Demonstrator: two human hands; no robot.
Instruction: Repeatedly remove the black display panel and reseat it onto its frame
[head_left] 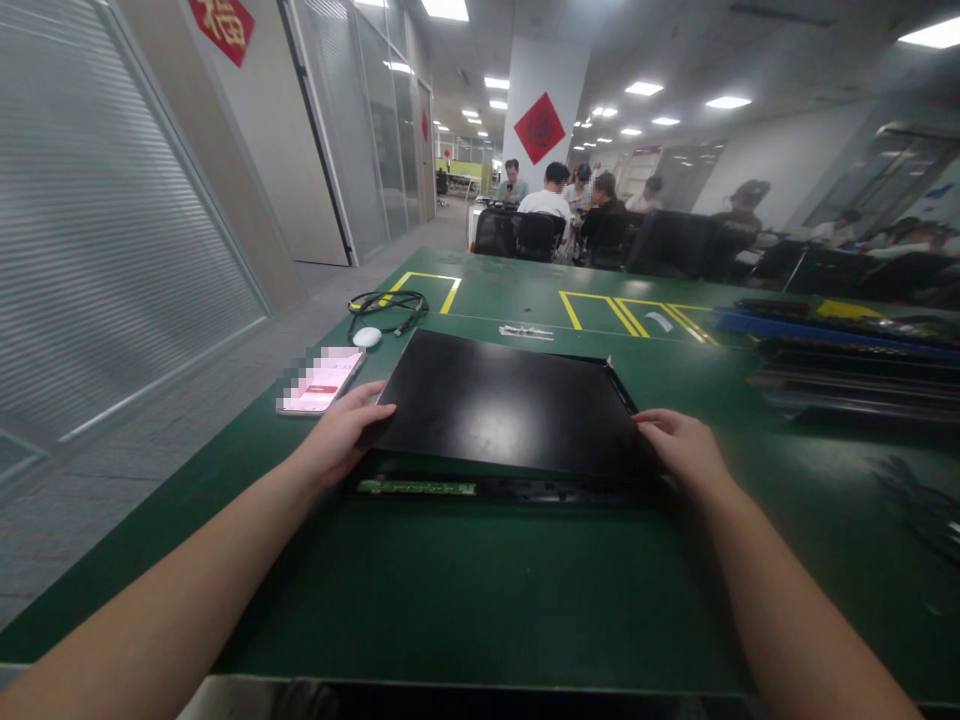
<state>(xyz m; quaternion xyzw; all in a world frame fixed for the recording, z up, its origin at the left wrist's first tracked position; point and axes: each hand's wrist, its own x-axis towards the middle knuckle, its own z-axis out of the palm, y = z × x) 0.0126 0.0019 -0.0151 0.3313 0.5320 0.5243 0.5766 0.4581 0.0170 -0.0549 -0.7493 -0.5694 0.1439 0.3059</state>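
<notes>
A flat black display panel (499,400) lies slightly askew over a black frame (570,491). A green circuit-board strip (417,488) shows along the frame's near side. At the panel's left edge my left hand (346,428) is closed, thumb on top and fingers at the side and underneath. My right hand (682,445) pinches the right edge, where panel and frame come close together; its lower fingers are partly hidden. The frame's far right corner sticks out past the panel, and the rest of it is covered.
Left of the panel are a phone (322,382), a white mouse-like object (367,338) and a coiled black cable (386,308). Stacked dark panels (855,370) sit at the right. Yellow tape (626,312) marks the green table (465,600). Several people sit beyond it.
</notes>
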